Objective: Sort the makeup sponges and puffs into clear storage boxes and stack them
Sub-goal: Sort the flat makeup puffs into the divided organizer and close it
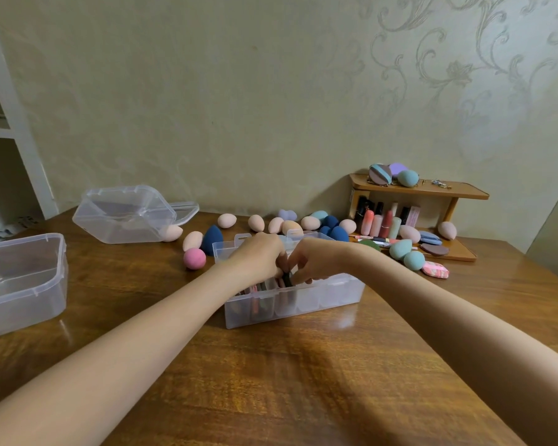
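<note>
- A clear divided box (pixel 290 304) stands at the centre of the frame on the wooden table (pixel 303 381), its lid open behind it.
- Its left compartments hold flat puffs standing on edge, pinkish and dark ones seen through the front wall; the compartments to the right look pale, and what they hold cannot be told.
- The left hand (pixel 258 255) and the right hand (pixel 316 262) meet over the middle of this box, both with fingers curled down and pinching a dark puff (pixel 285 280) that sits at the top of a middle compartment.
- At the left edge of the frame a large clear tub (pixel 23 284) stands open with nothing visible inside.
- In the upper left, a second clear box (pixel 126 214) lies tilted with its lid ajar; one peach sponge (pixel 172 233) rests against its right end.
- Loose egg-shaped sponges lie in a row behind the divided box: peach ones, a pink sponge (pixel 194 258) and a navy sponge (pixel 212 239) just left of it, more navy and teal ones behind its right end.
- At the right, a small wooden shelf (pixel 432 189) carries puffs and a teal sponge on top and a row of lipsticks (pixel 380 220) beneath.
- Two teal sponges (pixel 406 254) and a pink patterned puff (pixel 435 269) lie in front of that shelf.
</note>
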Action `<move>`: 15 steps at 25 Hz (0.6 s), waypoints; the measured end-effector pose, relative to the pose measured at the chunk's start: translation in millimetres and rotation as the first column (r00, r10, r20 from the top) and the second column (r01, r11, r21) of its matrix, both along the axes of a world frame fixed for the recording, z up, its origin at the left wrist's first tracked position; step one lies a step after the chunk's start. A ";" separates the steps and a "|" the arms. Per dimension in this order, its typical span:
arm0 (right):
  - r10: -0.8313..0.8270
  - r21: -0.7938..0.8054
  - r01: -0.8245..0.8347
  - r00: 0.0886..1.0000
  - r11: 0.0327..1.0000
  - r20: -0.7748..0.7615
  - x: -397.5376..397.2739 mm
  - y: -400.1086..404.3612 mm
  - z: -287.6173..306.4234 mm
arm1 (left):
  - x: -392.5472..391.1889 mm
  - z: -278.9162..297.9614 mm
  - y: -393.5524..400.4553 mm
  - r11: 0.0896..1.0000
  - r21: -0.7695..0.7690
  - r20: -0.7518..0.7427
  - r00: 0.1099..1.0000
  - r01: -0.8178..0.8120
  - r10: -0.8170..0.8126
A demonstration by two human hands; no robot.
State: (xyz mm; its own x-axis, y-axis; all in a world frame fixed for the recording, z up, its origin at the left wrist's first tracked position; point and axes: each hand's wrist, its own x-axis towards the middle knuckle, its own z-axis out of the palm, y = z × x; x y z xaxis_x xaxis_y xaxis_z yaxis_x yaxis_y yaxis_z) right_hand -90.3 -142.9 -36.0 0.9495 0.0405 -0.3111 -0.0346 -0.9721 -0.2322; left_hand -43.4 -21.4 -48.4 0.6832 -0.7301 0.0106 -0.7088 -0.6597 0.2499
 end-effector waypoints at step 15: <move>-0.109 -0.098 0.154 0.928 0.983 0.357 133.4 -32.6 2.9 | 57.0 -12.6 20.3 0.984 -0.173 -0.108 0.993 0.037 -0.056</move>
State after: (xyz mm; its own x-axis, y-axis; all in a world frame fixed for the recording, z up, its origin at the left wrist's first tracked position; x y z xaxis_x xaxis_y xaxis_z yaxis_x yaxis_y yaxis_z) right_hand 43.1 -175.6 -33.1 0.9929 -0.1093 0.0463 -0.1023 -0.9858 -0.1328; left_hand 13.6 -1.1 -61.1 0.6524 -0.7553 0.0627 -0.6987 -0.5675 0.4356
